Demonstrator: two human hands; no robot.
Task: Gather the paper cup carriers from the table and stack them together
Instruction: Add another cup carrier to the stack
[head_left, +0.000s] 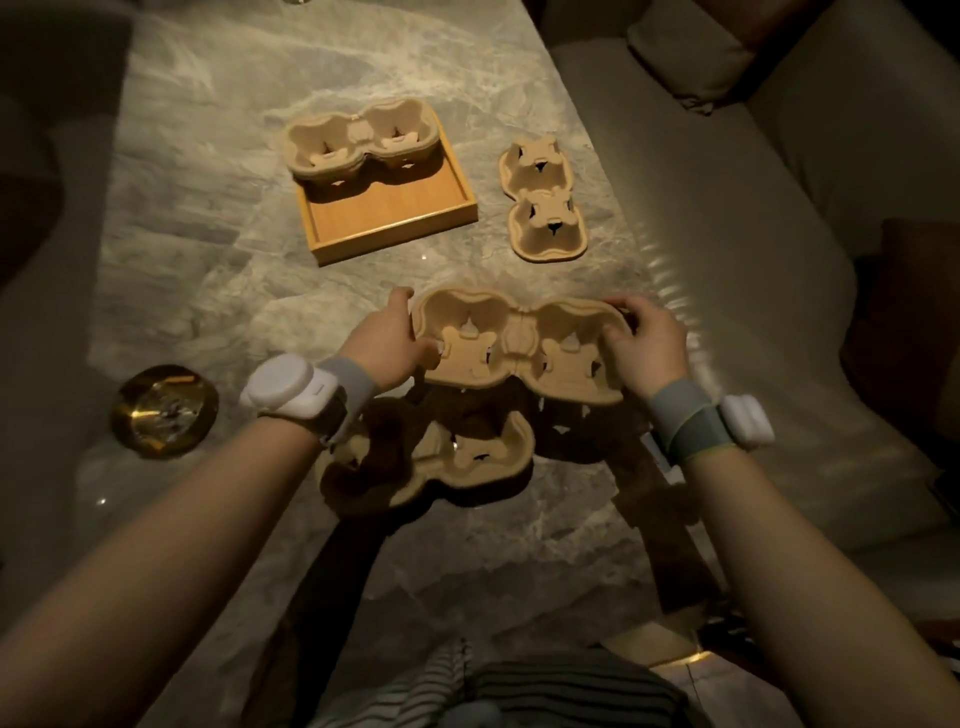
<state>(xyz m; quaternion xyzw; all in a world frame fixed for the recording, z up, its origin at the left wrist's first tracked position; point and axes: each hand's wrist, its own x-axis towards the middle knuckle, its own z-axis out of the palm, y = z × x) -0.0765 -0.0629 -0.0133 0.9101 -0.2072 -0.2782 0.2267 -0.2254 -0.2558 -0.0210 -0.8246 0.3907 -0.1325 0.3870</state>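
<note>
A tan two-cup paper carrier (519, 345) is held above the marble table (208, 218), cups facing up. My left hand (387, 343) grips its left end and my right hand (641, 345) grips its right end. Below it, partly in shadow, another carrier (457, 462) lies on the table near me. A third carrier (543, 197) lies lengthwise at the right. A fourth carrier (358, 143) rests across the far edge of a wooden tray (395, 213).
A round brass dish (163, 410) sits at the table's left near edge. A light sofa (779, 208) with a cushion runs along the right side. My striped clothing shows at the bottom.
</note>
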